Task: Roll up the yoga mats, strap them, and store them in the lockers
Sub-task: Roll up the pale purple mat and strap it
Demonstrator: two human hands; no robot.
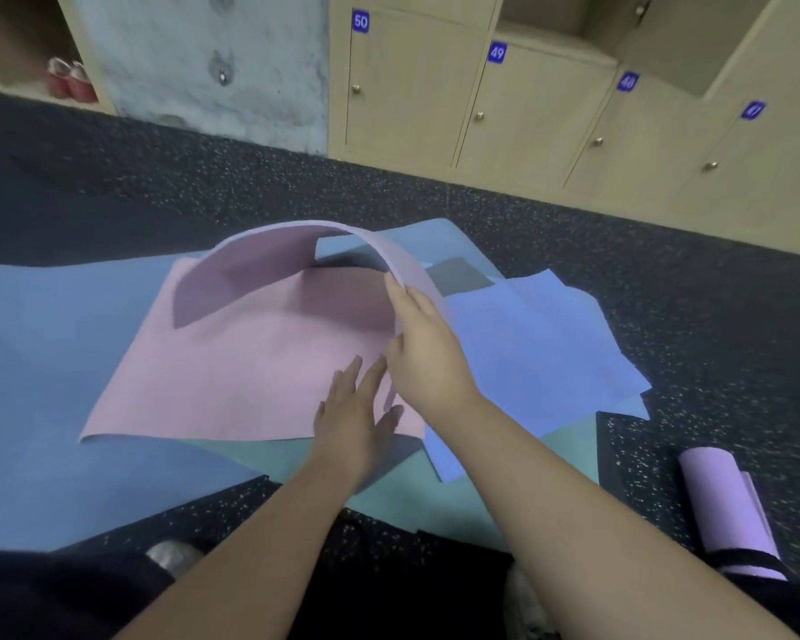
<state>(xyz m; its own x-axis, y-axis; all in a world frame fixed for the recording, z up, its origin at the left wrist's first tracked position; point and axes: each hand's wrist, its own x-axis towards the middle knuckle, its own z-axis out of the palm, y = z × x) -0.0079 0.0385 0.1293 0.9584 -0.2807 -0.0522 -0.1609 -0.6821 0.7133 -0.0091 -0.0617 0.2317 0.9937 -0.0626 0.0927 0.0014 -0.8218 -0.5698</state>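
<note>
Mats lie spread over the dark speckled floor [666, 288] in overlapping layers. Farthest to the left of both hands is a wide blue mat [42, 362], flat on the floor. Partly on top of it, and directly under the hands, lies the pink mat [232, 371], its far end curled up and over toward the person in a tall loose arch. The left hand [352, 418] rests flat on the near right part of this pink mat, fingers straight and slightly spread, gripping nothing. Just to its right and a little farther away, the right hand [423, 353] reaches up to the arching edge; its fingers lie against the curled strip of pink mat (whether the thumb pinches the edge from behind cannot be told). Beneath the pink mat a teal mat [435, 496] shows below the left hand and again beyond the arch. To the right of the right hand lies a lighter blue mat [550, 344], its corners fanned out. Well to the right, near the person's right forearm, a rolled lilac mat [730, 505] lies on the floor with a black strap [744, 557] around its near end. Beyond the hands, along the far side of the floor, stand pale wooden lockers [435, 108] with blue number tags, one compartment at upper right open.
</note>
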